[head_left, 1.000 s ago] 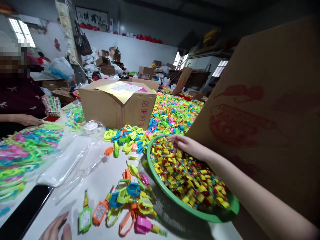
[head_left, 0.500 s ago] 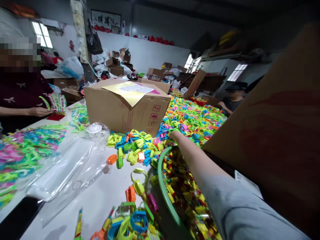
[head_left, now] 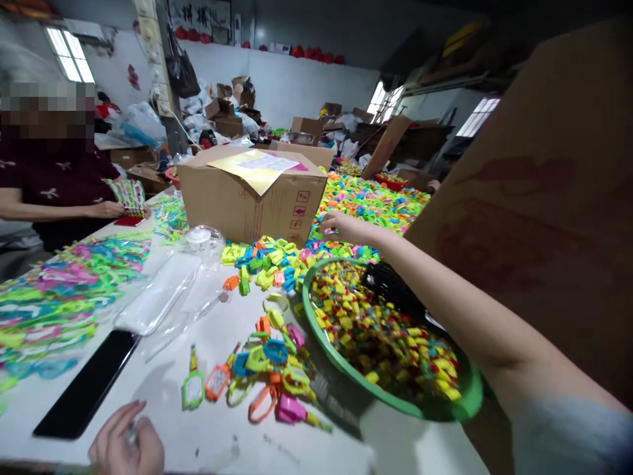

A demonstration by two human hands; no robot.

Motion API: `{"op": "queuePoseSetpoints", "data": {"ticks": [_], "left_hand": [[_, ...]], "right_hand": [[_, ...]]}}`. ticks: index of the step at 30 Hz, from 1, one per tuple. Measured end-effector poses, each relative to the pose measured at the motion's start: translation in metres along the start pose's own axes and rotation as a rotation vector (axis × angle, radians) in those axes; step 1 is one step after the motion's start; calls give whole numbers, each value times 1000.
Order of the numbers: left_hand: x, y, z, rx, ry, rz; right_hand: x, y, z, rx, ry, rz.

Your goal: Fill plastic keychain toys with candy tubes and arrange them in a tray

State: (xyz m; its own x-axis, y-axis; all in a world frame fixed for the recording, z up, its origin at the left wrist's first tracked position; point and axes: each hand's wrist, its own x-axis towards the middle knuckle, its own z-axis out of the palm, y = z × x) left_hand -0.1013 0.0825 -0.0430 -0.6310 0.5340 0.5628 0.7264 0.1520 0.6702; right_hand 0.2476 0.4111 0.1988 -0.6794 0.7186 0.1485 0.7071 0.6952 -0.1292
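Observation:
My right hand (head_left: 345,227) reaches across a green tub (head_left: 324,333) to the pile of bright plastic watch-shaped pieces (head_left: 376,198) beside a cardboard box (head_left: 222,204). Its fingers are bent down and drawn together; what they hold, if anything, is too small to make out. Low in the view, my left hand (head_left: 127,442) hovers at the table's near edge with curled fingers, and a small pale bit shows between thumb and fingers. Nearby lies a small heap of watch-shaped pieces (head_left: 271,363), some with striped tubes attached. Small yellow and red pieces (head_left: 346,310) fill much of the tub.
A black phone-like slab (head_left: 89,386) and clear plastic packaging (head_left: 161,290) lie on the white table (head_left: 217,356). Colourful strips (head_left: 74,290) spread at left, where a co-worker (head_left: 59,178) handles similar strips. A black object (head_left: 395,287) sits in the tub; a large cardboard panel (head_left: 539,218) blocks the right.
My right hand has come up from low in the pile, its fingers now visible. My left hand has entered at the bottom. The view has shifted, showing more of the tub and near table.

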Motion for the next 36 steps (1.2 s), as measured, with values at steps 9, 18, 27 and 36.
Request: {"op": "queuePoseSetpoints", "data": {"ticks": [9, 18, 27, 36], "left_hand": [[-10, 176, -67, -1154, -1068, -746], [-48, 180, -84, -1347, -1132, -677], [-62, 190, -95, -1452, -1129, -518], [-63, 190, -93, -1369, -935, -712]], "right_hand": [[-170, -263, 17, -112, 68, -628], [-255, -273, 80, 973, 449, -91], [-261, -281, 111, 1934, 493, 373], [-255, -293, 107, 2063, 510, 403]]}}
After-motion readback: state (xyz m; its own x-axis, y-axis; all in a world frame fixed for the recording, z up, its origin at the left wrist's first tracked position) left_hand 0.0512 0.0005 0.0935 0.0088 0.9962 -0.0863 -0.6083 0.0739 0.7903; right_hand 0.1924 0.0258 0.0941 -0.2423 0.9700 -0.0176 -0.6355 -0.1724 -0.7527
